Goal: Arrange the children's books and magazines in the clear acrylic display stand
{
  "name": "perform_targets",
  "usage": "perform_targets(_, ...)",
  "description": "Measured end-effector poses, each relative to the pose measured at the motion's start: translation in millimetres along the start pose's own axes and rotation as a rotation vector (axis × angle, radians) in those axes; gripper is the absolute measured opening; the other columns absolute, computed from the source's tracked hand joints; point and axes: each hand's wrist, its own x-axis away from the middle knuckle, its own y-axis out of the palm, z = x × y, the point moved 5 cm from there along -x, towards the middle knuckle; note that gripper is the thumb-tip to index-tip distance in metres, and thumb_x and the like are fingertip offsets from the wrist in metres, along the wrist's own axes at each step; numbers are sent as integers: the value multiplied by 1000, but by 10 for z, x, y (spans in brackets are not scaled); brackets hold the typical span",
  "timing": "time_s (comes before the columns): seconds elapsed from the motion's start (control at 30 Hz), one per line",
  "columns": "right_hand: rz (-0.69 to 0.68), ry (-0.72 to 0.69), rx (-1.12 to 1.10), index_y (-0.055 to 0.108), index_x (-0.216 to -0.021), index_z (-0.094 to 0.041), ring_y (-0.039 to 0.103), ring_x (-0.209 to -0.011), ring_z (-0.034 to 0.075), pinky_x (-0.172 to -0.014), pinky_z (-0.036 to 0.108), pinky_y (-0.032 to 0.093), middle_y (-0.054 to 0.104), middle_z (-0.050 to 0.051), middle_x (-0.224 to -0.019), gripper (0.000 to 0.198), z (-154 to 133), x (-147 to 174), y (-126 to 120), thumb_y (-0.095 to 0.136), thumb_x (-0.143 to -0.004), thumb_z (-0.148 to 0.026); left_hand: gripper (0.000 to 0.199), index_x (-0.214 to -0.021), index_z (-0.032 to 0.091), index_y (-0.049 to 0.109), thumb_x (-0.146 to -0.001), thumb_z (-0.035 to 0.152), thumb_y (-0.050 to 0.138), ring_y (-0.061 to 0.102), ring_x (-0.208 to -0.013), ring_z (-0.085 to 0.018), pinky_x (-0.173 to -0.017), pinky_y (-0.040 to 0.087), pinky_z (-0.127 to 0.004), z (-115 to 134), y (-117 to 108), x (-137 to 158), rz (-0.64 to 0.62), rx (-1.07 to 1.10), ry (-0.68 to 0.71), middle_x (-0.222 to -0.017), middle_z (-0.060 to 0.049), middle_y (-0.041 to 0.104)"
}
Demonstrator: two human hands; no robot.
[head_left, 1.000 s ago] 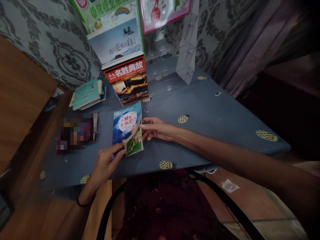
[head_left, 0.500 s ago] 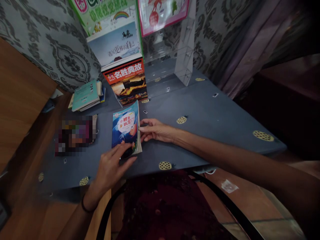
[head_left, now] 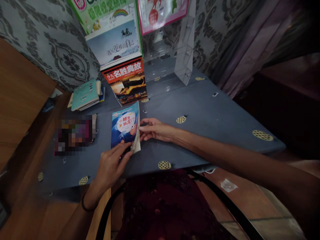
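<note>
A blue children's picture book [head_left: 125,125] lies face up on the cloth-covered table, its lower right corner curled up so that page edges show. My left hand [head_left: 112,163] is closed at the bottom edge, with the thumb and fingers pinching that raised corner. At the right edge, my right hand [head_left: 156,130] has its thumb and bent fingertips on the side of the book; part of this grip is hidden behind the pages. Just beyond the book stands a red-topped book [head_left: 128,80] in a clear display rack [head_left: 183,63].
More upright books, one with a pale blue cover [head_left: 116,43], fill the rack's left side. A stack of books [head_left: 86,95] sits at the back left, and a blurred-out item [head_left: 75,135] lies nearer. The grey-blue tablecloth [head_left: 200,110] has a pineapple pattern.
My left fingers have drawn closer together at the book's lower corner, and the corner is bent up more, baring page edges. My right hand has stayed at the right edge.
</note>
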Motion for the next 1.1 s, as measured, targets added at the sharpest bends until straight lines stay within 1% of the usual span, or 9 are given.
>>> perform_targets(0.13, 13, 16, 35, 53, -96, -15, 74, -69, 13, -60, 17, 61, 74, 6, -82, 32, -2, 23, 2, 80, -81, -23, 21, -100, 18, 68, -101, 24, 49, 71, -79, -14, -72, 53, -22, 17, -18, -28, -46, 47, -26, -94, -5, 76)
perform_targets(0.23, -9, 13, 64, 52, -103, -15, 73, -71, 13, -61, 18, 61, 72, 3, -82, 42, 5, 58, 40, 83, -76, -22, 27, -81, 18, 63, -101, 26, 47, 64, -65, -12, -62, 46, -21, 19, -34, -50, -58, 50, -37, -77, -2, 69)
perform_targets(0.3, -31, 10, 85, 50, -109, -17, 72, -71, 12, -62, 20, 61, 70, 0, -82, 51, 24, 75, 77, 86, -72, -21, 31, -74, 19, 58, -101, 27, 46, 59, -60, -11, -58, 42, -22, 7, -34, -60, -68, 47, -54, -70, 0, 64)
perform_targets(0.4, -56, 11, 115, 49, -116, -18, 71, -71, 12, -64, 22, 62, 69, -2, -85, 61, 63, 82, 121, 87, -68, -19, 33, -71, 19, 55, -101, 27, 45, 56, -58, -10, -58, 40, -22, -6, -29, -71, -80, 60, -63, -67, 1, 61)
perform_targets(0.57, -63, 7, 142, 49, -124, -17, 71, -74, 13, -66, 24, 63, 69, 1, -92, 67, 99, 68, 118, 86, -69, -20, 35, -68, 20, 55, -101, 27, 44, 56, -58, -11, -58, 40, -23, -17, -20, -81, -91, 74, -72, -66, 1, 61)
perform_targets(0.77, -71, 3, 125, 48, -128, -17, 71, -78, 14, -68, 26, 63, 70, 5, -101, 70, 133, 56, 95, 86, -68, -19, 33, -74, 19, 60, -101, 25, 43, 63, -62, -13, -58, 44, -23, 8, 5, -70, -95, 8, -24, -71, -1, 67)
perform_targets(0.87, -67, -14, 117, 48, -125, -18, 71, -77, 15, -67, 27, 63, 70, 5, -102, 67, 134, 60, 107, 85, -69, -19, 25, -94, 20, 69, -101, 27, 46, 72, -77, -17, -67, 53, -26, 19, 36, -37, -65, -38, -8, -89, -6, 76)
perform_targets(0.97, -59, -20, 130, 50, -122, -18, 71, -78, 15, -67, 27, 63, 71, 5, -101, 63, 127, 73, 128, 84, -70, -21, 25, -113, 21, 69, -100, 31, 49, 74, -90, -20, -76, 58, -29, 36, 63, -9, -6, -82, -6, -104, -8, 77)
perform_targets(1.1, -45, -13, 153, 51, -126, -17, 71, -80, 15, -67, 27, 62, 71, 7, -108, 66, 123, 88, 147, 84, -69, -21, 26, -108, 20, 70, -98, 38, 55, 75, -89, -22, -74, 58, -30, 69, 97, -8, 52, -176, -24, -97, -8, 78)
